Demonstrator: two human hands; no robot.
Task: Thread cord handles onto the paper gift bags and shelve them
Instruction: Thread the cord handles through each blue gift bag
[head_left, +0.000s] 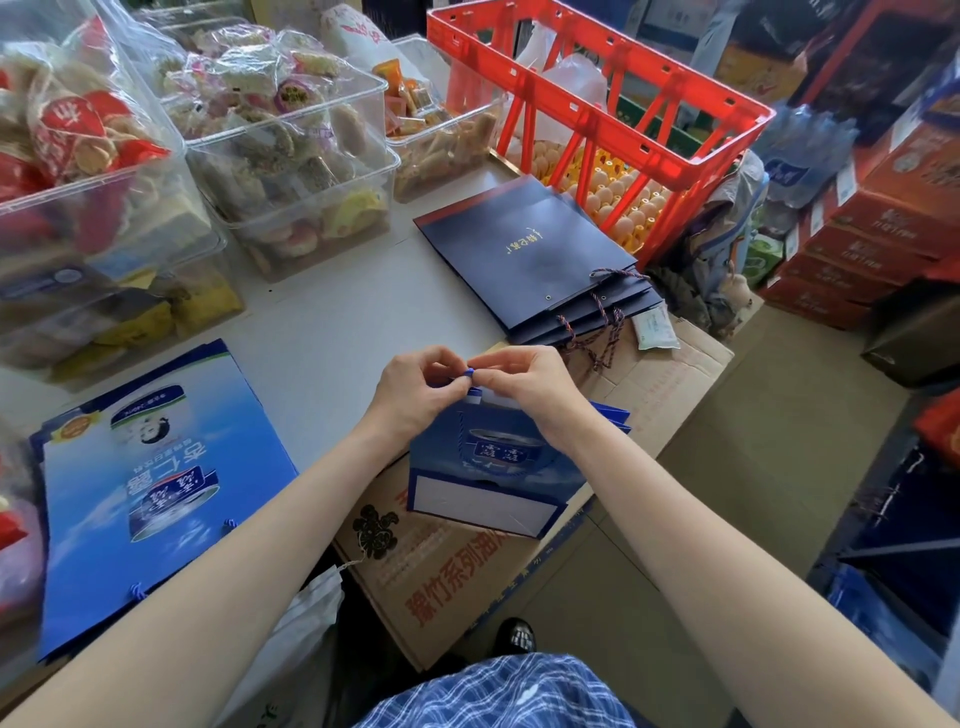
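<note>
Both the left hand (415, 387) and the right hand (524, 382) pinched the blue cord (469, 372) above the blue bag (488, 467) on the cardboard box (447, 577); keeping the end taut seemed wise for threading.

blue cord (469, 372): mostly hidden by fingertips | snack tubs (291, 171): labels unreadable (glare)

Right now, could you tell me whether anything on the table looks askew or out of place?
The navy bags lie skewed and fanned, overhanging the table edge, cords trailing onto the cardboard box.
</note>
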